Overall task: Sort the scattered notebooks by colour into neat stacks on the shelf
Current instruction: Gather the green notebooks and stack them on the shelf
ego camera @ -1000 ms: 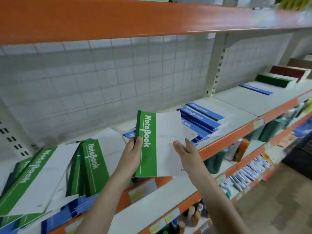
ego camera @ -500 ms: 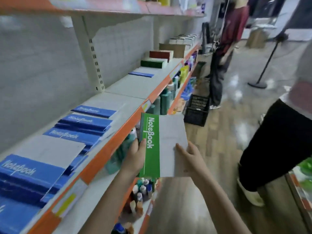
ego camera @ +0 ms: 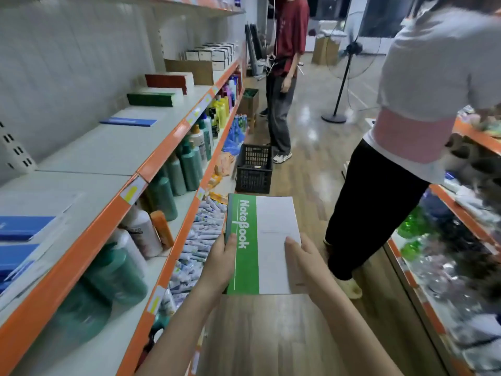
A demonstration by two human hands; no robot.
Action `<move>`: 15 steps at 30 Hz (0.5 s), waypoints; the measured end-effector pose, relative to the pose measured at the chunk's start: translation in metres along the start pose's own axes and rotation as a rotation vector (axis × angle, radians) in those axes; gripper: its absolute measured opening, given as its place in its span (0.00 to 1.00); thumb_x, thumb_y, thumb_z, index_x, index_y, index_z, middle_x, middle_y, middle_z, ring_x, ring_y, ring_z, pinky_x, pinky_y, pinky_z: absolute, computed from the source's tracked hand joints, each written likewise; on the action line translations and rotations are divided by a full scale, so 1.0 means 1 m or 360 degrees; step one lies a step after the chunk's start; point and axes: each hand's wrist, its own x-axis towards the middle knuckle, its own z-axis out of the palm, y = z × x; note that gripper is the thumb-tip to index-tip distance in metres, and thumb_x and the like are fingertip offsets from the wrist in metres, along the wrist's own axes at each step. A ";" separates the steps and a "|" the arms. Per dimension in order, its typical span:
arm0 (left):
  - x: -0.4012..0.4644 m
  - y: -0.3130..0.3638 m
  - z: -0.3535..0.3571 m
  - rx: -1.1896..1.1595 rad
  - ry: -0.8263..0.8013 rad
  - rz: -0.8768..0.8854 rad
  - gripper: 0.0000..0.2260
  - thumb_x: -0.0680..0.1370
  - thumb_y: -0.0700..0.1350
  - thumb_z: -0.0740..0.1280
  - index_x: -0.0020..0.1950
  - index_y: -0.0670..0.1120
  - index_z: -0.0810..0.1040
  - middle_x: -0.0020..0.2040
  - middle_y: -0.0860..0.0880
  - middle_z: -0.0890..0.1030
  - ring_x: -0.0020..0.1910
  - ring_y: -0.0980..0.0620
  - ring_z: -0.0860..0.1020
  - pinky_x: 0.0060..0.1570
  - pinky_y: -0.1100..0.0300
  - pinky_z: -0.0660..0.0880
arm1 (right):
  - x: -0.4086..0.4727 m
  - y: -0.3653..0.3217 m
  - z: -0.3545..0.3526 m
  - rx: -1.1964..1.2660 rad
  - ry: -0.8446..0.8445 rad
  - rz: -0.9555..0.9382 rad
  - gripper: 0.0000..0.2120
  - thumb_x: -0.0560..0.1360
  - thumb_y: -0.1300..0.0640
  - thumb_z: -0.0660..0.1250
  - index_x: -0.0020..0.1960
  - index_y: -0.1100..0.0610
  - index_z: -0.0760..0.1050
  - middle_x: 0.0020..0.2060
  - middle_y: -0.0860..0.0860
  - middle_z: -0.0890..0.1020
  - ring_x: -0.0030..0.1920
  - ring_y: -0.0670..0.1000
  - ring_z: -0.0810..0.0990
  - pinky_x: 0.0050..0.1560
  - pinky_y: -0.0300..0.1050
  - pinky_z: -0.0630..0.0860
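Green notebook (ego camera: 260, 245): gripped at near corners by left hand (ego camera: 219, 264) and right hand (ego camera: 303, 263), off the shelf (ego camera: 113, 150) front edge; carry level, square onto green stack (ego camera: 151, 99) beside back edge.

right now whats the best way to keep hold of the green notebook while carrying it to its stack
Grip the green notebook by its two long sides near the bottom corners, as now: left hand on the green spine edge, right hand on the white open edge. It is thin and flat, so thumbs on the cover and fingers beneath keep it from sagging. The green stack lies ahead on the shelf.
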 end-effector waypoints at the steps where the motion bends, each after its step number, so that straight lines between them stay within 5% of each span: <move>1: 0.006 -0.002 0.003 0.0001 -0.0001 -0.0010 0.09 0.83 0.50 0.54 0.56 0.53 0.73 0.45 0.56 0.81 0.43 0.59 0.81 0.36 0.64 0.74 | 0.006 0.001 -0.001 -0.0021 0.0008 -0.0002 0.07 0.80 0.52 0.58 0.55 0.50 0.73 0.46 0.44 0.82 0.44 0.43 0.80 0.39 0.41 0.73; 5: 0.030 -0.004 0.006 0.0003 -0.0040 -0.0104 0.10 0.83 0.50 0.54 0.56 0.52 0.74 0.48 0.52 0.82 0.48 0.51 0.82 0.49 0.54 0.78 | 0.027 0.003 0.002 -0.0034 -0.0016 0.0031 0.07 0.81 0.53 0.57 0.54 0.49 0.73 0.47 0.43 0.82 0.45 0.44 0.81 0.40 0.40 0.72; 11: 0.091 -0.005 -0.002 -0.0039 -0.0018 -0.0177 0.11 0.83 0.49 0.55 0.51 0.52 0.76 0.44 0.53 0.84 0.42 0.55 0.83 0.35 0.63 0.75 | 0.086 0.001 0.022 -0.0055 -0.0076 0.0092 0.10 0.81 0.52 0.56 0.59 0.50 0.73 0.50 0.45 0.83 0.49 0.47 0.82 0.43 0.43 0.74; 15: 0.154 0.008 -0.009 -0.0060 -0.0013 -0.0165 0.12 0.83 0.48 0.54 0.58 0.47 0.76 0.49 0.49 0.83 0.47 0.50 0.82 0.40 0.59 0.76 | 0.146 -0.012 0.042 -0.0009 -0.0085 0.0099 0.10 0.81 0.52 0.57 0.59 0.51 0.73 0.49 0.44 0.83 0.47 0.46 0.82 0.41 0.41 0.74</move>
